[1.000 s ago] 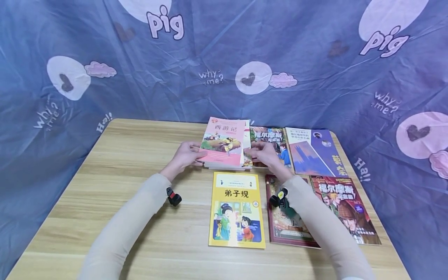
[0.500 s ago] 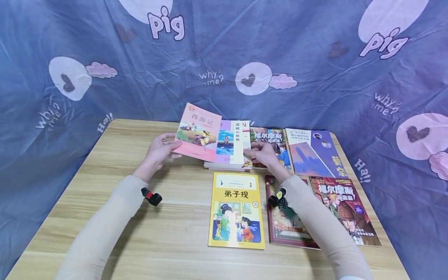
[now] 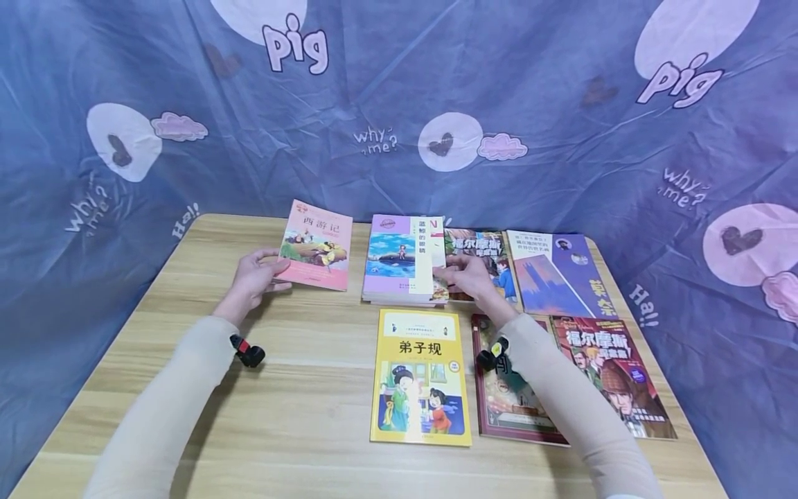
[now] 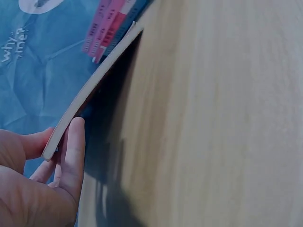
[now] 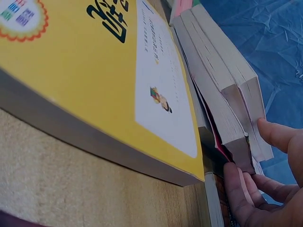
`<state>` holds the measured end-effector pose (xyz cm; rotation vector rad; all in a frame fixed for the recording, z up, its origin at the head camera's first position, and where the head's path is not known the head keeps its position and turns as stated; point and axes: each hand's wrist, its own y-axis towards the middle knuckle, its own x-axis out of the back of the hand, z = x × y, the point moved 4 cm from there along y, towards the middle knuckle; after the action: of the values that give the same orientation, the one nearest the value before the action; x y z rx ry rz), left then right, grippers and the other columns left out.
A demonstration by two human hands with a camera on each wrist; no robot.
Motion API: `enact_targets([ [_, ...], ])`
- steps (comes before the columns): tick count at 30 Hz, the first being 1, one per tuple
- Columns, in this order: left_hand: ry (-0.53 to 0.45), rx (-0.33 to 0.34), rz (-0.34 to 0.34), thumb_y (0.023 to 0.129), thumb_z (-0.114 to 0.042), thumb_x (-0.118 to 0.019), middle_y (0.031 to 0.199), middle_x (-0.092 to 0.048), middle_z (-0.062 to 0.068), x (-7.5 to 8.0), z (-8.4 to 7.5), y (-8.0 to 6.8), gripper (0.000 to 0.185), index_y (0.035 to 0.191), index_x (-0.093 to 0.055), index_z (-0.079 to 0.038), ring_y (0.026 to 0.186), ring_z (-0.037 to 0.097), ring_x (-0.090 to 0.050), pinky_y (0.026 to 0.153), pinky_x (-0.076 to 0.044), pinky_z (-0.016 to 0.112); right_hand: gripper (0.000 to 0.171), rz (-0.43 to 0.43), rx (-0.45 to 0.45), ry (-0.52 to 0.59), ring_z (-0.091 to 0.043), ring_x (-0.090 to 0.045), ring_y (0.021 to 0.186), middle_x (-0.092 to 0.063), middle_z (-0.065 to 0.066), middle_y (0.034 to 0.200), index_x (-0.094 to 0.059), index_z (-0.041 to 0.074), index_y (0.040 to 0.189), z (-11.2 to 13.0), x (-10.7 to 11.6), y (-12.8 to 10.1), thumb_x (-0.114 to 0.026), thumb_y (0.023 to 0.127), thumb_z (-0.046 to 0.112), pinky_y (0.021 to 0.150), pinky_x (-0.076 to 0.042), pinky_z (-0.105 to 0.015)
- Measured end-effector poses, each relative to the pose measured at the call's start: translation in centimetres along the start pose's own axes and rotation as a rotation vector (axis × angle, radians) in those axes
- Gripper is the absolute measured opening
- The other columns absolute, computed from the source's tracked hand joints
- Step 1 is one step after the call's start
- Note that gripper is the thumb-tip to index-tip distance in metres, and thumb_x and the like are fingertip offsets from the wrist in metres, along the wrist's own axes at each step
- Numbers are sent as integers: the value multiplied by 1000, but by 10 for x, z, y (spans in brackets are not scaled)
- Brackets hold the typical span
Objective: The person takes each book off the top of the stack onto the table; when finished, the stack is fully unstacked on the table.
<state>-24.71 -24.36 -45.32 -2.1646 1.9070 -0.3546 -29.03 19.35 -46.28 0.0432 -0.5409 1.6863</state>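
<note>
My left hand [image 3: 254, 281] pinches a thin pink book [image 3: 318, 246] by its lower left corner, thumb above and fingers beneath. The left wrist view shows this book tilted, its near edge raised off the wooden table [image 4: 213, 118]; whether its far edge touches the wood cannot be seen. To its right stands a stack of books [image 3: 393, 260], a purple and blue cover on top. My right hand [image 3: 470, 277] holds the stack's right edge. In the right wrist view the thumb [image 5: 277, 135] touches an upper book's edge and the fingers lie against the lower books.
A yellow book [image 3: 420, 378] lies in front of the stack. Right of it are a dark red book [image 3: 514, 402], partly under my right sleeve, and a detective book [image 3: 614, 378]. Behind lie another detective book [image 3: 480, 249] and a blue-purple book [image 3: 561, 270]. A blue curtain [image 3: 399, 83] hangs behind.
My left hand has lifted the pink book off the stack and carried it left and down towards the table. The purple and blue cover beneath is now exposed. My right hand stays at the stack.
</note>
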Motion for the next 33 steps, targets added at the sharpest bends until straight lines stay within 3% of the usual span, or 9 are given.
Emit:
enact_targets([
  [4, 90, 7, -9, 106, -10, -63, 88, -71, -9, -5, 5, 2, 58, 157, -39, 1, 67, 4, -74, 77, -71, 27, 67, -1, 6, 9, -13, -65, 77, -67, -2, 101, -55, 3, 146, -1, -1, 0, -83, 92, 30, 68, -67, -24],
  [11, 278, -21, 1, 105, -14, -65, 130, -62, 20, -7, 11, 9, 55, 153, -45, 2, 71, 3, -71, 75, -71, 25, 66, 11, 11, 12, -12, -65, 76, -69, -2, 104, -54, 2, 148, -1, -1, -2, -81, 94, 28, 70, -68, -24],
  [14, 461, -92, -8, 103, -20, -70, 134, -63, 28, -8, 8, 8, 55, 148, -52, 5, 84, 12, -73, 79, -70, 26, 65, 20, 13, 18, -12, -65, 75, -68, -2, 105, -54, 3, 149, 0, -1, -3, -80, 95, 28, 72, -68, -25],
  [16, 616, -167, -48, 101, -25, -72, 133, -67, 28, -10, 2, 6, 53, 144, -58, 3, 96, 23, -74, 86, -66, 27, 65, 24, 15, 20, -12, -65, 75, -67, -2, 105, -54, 3, 150, 1, -1, -3, -80, 95, 28, 72, -68, -25],
  [18, 702, -234, -93, 100, -27, -74, 130, -70, 26, -16, -6, 4, 51, 141, -62, 1, 103, 32, -73, 84, -62, 28, 66, 22, 16, 20, -12, -66, 74, -67, -1, 104, -54, 2, 149, 1, -1, -2, -80, 95, 28, 71, -68, -25],
  [21, 672, -293, -107, 98, -25, -75, 125, -70, 24, -31, -19, 4, 47, 138, -65, -3, 98, 38, -74, 73, -62, 27, 66, 8, 15, 13, -12, -66, 74, -66, 0, 101, -54, 2, 148, 1, 0, -1, -81, 94, 28, 68, -67, -23],
  [24, 561, -316, -56, 98, -20, -75, 119, -70, 25, -53, -27, 4, 44, 137, -65, 0, 86, 39, -76, 59, -65, 25, 65, -3, 11, 9, -12, -66, 76, -66, -2, 101, -55, 2, 147, 1, 0, 0, -82, 94, 27, 67, -67, -23],
  [26, 524, -318, -27, 99, -19, -73, 117, -71, 27, -68, -29, 4, 41, 135, -66, 0, 85, 37, -77, 61, -65, 22, 65, -2, 4, 2, -13, -67, 77, -67, -4, 103, -55, 3, 147, 1, 0, 0, -82, 94, 29, 67, -67, -24],
  [33, 314, -180, 112, 100, -22, -75, 117, -72, 25, -113, -18, 0, 51, 143, -59, 0, 70, 22, -75, 61, -70, 30, 66, -4, -3, -20, -15, -68, 81, -71, -11, 114, -55, 4, 147, 1, -1, 0, -82, 93, 33, 70, -67, -27],
])
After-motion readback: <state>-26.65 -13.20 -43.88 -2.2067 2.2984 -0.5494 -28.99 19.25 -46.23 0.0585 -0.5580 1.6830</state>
